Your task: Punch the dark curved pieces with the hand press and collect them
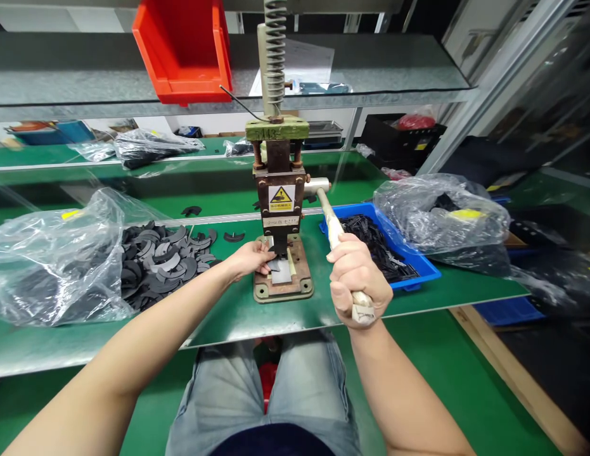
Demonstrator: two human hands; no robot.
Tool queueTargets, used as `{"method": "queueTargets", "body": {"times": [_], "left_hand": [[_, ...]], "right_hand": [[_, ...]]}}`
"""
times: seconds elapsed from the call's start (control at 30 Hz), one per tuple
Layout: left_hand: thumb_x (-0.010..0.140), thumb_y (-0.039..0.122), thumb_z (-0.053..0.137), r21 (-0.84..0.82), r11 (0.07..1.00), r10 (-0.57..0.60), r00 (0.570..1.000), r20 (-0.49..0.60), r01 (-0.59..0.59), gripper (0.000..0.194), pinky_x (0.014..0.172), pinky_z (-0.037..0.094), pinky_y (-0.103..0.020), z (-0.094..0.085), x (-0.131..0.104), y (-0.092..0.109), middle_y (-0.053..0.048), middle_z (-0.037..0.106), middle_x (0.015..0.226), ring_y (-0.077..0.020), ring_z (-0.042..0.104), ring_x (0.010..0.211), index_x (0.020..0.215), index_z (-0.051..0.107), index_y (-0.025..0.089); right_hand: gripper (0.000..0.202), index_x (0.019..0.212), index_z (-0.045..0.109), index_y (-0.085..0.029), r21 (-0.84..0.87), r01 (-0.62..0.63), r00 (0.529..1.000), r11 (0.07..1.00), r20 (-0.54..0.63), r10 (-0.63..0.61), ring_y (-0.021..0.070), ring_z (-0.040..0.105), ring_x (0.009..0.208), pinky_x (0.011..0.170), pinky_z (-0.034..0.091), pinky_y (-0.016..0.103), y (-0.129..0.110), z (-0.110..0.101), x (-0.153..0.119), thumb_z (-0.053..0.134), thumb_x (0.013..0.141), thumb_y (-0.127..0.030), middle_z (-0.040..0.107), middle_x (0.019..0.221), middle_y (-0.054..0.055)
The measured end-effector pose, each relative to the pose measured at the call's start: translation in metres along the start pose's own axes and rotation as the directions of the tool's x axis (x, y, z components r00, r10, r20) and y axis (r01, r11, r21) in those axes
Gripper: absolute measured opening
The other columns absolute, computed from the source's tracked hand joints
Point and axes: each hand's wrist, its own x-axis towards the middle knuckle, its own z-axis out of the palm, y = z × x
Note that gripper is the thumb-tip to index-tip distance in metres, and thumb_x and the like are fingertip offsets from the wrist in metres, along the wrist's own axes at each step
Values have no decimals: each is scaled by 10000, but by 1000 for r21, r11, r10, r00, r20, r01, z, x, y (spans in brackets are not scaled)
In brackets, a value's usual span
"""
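A hand-lever press (281, 196) with a tall spring on top stands upright on the green table in front of me. My right hand (359, 278) is wrapped around its lever (327, 215), which is bound in pale tape. Beneath the ram, my left hand (254, 259) pinches a dark curved part (272, 263) at the press base (282, 288). The fingertips partly cover that part, and I cannot tell whether the ram touches it. Left of the press lies a heap of dark curved pieces (166, 256), spilling from a clear plastic bag (61, 266).
A blue tray (421, 263) of thin black parts sits to the right, beside another clear bag (447, 215). Single curved pieces (234, 237) lie near the press. Overhead, a red bin (183, 57) stands on a grey shelf (85, 69).
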Motion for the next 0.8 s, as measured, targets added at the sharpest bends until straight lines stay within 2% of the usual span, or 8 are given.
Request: {"method": "queueTargets", "body": {"times": [0.23, 0.5, 0.7, 0.8], "left_hand": [[838, 419, 870, -66, 998, 9, 1000, 15, -8, 404, 530, 600, -220, -13, 0, -6, -53, 718, 609, -153, 716, 510, 838, 546, 177], [812, 369, 885, 74, 996, -47, 999, 4, 47, 406, 489, 568, -212, -4, 6, 7, 3, 671, 581, -166, 715, 515, 846, 514, 206], [818, 356, 879, 152, 974, -165, 986, -18, 166, 383, 480, 532, -201, 3, 14, 18, 19, 682, 627, -151, 700, 503, 944, 545, 218], [863, 335, 834, 154, 977, -143, 989, -32, 146, 340, 486, 532, -206, 9, 8, 19, 24, 665, 625, -143, 682, 493, 952, 528, 216]], "right_hand": [[199, 699, 571, -250, 1, 17, 1000, 1000, 18, -17, 188, 692, 844, 1064, 543, 584, 4, -2, -1, 686, 861, -242, 616, 676, -35], [203, 699, 568, -243, 15, 11, 1000, 1000, 7, -11, 189, 692, 840, 1054, 545, 572, 3, -1, -1, 707, 846, -230, 608, 676, -34], [208, 682, 561, -248, -8, -10, 1000, 1000, -13, 10, 179, 694, 827, 1058, 544, 568, 4, 0, -2, 691, 844, -234, 607, 665, -43], [204, 677, 561, -244, -2, 1, 1000, 1000, 2, -1, 180, 695, 834, 1052, 546, 567, 3, -1, -2, 679, 842, -228, 614, 673, -40]]}}
